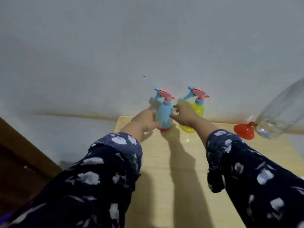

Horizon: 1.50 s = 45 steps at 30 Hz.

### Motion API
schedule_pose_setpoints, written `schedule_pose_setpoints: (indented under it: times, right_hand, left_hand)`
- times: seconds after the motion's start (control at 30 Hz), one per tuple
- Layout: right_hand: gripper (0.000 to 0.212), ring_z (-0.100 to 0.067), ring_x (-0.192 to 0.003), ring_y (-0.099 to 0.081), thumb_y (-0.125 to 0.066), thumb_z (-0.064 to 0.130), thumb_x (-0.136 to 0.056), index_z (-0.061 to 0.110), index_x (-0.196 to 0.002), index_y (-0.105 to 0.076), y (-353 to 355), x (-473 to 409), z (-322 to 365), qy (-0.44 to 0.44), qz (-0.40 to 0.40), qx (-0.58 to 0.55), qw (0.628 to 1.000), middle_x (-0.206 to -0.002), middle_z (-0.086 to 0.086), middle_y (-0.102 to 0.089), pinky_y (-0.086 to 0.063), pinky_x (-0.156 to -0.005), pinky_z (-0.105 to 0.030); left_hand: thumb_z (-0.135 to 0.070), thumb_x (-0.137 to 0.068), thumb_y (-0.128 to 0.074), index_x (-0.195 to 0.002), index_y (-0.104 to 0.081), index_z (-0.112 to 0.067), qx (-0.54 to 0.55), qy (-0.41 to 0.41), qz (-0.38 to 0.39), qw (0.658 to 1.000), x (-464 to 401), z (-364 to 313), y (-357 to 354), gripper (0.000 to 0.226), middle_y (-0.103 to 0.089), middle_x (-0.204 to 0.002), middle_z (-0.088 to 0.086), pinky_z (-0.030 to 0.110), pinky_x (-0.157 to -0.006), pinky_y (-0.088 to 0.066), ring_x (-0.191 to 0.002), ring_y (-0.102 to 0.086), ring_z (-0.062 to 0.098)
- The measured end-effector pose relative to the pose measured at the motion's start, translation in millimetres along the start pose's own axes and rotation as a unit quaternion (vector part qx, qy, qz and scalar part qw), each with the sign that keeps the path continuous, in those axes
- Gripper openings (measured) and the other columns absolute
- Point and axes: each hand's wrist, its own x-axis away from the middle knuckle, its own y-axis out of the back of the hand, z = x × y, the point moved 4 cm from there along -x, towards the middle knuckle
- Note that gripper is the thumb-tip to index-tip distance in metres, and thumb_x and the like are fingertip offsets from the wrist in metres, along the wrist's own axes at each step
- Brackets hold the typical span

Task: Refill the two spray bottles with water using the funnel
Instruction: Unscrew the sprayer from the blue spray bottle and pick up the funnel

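Patterned sleeves (102, 175) lead over the table (164, 170) to the left hand (144, 120), fingers curled against the blue bottle (163, 116) at 12 o'clock, and the right hand (185, 115), loosely spread and touching it, so a hasty grab could topple it into the yellow bottle (195, 112) behind, the funnel (244, 130) lying at 2 o'clock.

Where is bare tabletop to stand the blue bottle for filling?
The wooden table is bare between the two sleeves, nearer than the blue spray bottle. The far edge is crowded: yellow spray bottle, red funnel, clear plastic bottle.
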Motion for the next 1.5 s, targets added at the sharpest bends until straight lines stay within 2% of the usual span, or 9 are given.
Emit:
schedule_pose_setpoints:
  times: [0.27,0.4,0.5,0.63,0.83,1.03,1.27,1.4,1.5]
  right_hand:
    - [0.043,-0.019,-0.104,-0.062,-0.073,0.033,-0.082,0.012,-0.117,-0.060,-26,-44,-12,0.022,-0.134,-0.250,0.959,-0.114,-0.003,-0.067,-0.050,-0.091,-0.035]
    - [0.034,-0.011,-0.091,-0.065,-0.073,0.038,-0.080,0.020,-0.108,-0.065,-33,-51,-13,0.040,-0.171,-0.279,0.944,-0.099,0.006,-0.069,-0.054,-0.081,-0.031]
    - [0.037,-0.011,-0.090,-0.066,-0.071,0.043,-0.078,0.022,-0.108,-0.067,-34,-57,-13,0.034,-0.157,-0.275,0.948,-0.100,0.006,-0.071,-0.055,-0.081,-0.034]
    - [0.041,-0.010,-0.093,-0.064,-0.073,0.044,-0.076,0.018,-0.107,-0.063,-35,-50,-5,0.025,-0.156,-0.310,0.937,-0.103,0.005,-0.068,-0.055,-0.083,-0.036]
    - [0.039,-0.002,-0.070,-0.050,-0.081,0.037,-0.072,0.016,-0.082,-0.049,-33,-10,21,-0.002,-0.214,-0.363,0.907,-0.075,0.012,-0.050,-0.043,-0.072,-0.025]
    - [0.040,-0.013,-0.065,-0.048,-0.081,0.032,-0.072,0.022,-0.065,-0.042,-44,46,34,-0.016,-0.233,-0.408,0.883,-0.068,0.004,-0.051,-0.040,-0.065,-0.031]
    - [0.025,-0.015,-0.073,-0.056,-0.074,0.037,-0.077,0.021,-0.074,-0.055,-55,113,28,-0.022,-0.201,-0.431,0.879,-0.080,-0.008,-0.065,-0.045,-0.069,-0.032]
    - [0.021,-0.014,-0.088,-0.057,-0.052,0.037,-0.095,0.018,-0.100,-0.062,-54,141,25,-0.023,-0.106,-0.413,0.904,-0.097,-0.001,-0.064,-0.044,-0.081,-0.033]
    - [0.041,-0.012,-0.091,-0.058,-0.061,0.048,-0.087,0.019,-0.112,-0.046,-54,158,21,-0.061,-0.140,-0.427,0.891,-0.100,0.003,-0.063,-0.045,-0.085,-0.032]
  left_hand:
    - [-0.057,-0.068,-0.068,-0.133,-0.045,-0.029,0.115,0.043,-0.082,0.989,-62,18,-52,0.074,-0.054,-0.129,-0.006,0.043,-0.088,-0.053,-0.111,-0.058,0.015]
    - [-0.067,-0.057,-0.070,-0.130,-0.044,-0.035,0.157,0.050,-0.112,0.980,-82,26,-78,0.084,-0.056,-0.120,-0.012,0.037,-0.086,-0.054,-0.107,-0.059,0.008]
    - [-0.056,-0.062,-0.072,-0.135,-0.038,-0.026,0.174,0.054,-0.140,0.973,-69,19,-79,0.086,-0.049,-0.122,-0.006,0.037,-0.092,-0.049,-0.112,-0.052,0.013]
    - [-0.048,-0.061,-0.075,-0.130,-0.039,-0.026,0.186,0.069,-0.176,0.964,-48,15,-71,0.081,-0.049,-0.121,-0.005,0.044,-0.088,-0.051,-0.109,-0.053,0.018]
    - [-0.053,-0.052,-0.077,-0.121,-0.047,-0.039,0.243,0.060,-0.164,0.954,3,19,-57,0.078,-0.055,-0.112,-0.012,0.041,-0.075,-0.058,-0.102,-0.061,0.015]
    - [-0.055,-0.053,-0.081,-0.114,-0.053,-0.041,0.258,0.042,-0.139,0.955,66,25,-55,0.069,-0.063,-0.108,-0.013,0.043,-0.078,-0.058,-0.095,-0.065,0.014]
    - [-0.055,-0.049,-0.080,-0.084,-0.053,-0.058,0.321,0.027,-0.072,0.944,123,21,-73,0.044,-0.066,-0.103,-0.015,0.045,-0.075,-0.059,-0.089,-0.070,0.015]
    - [-0.055,-0.051,-0.083,-0.104,-0.062,-0.046,0.347,0.016,-0.037,0.937,143,13,-87,0.058,-0.067,-0.108,-0.013,0.046,-0.077,-0.059,-0.090,-0.071,0.016]
    - [-0.049,-0.056,-0.084,-0.111,-0.059,-0.034,0.343,0.008,-0.026,0.939,153,-1,-95,0.062,-0.066,-0.107,-0.011,0.043,-0.077,-0.060,-0.089,-0.070,0.013]
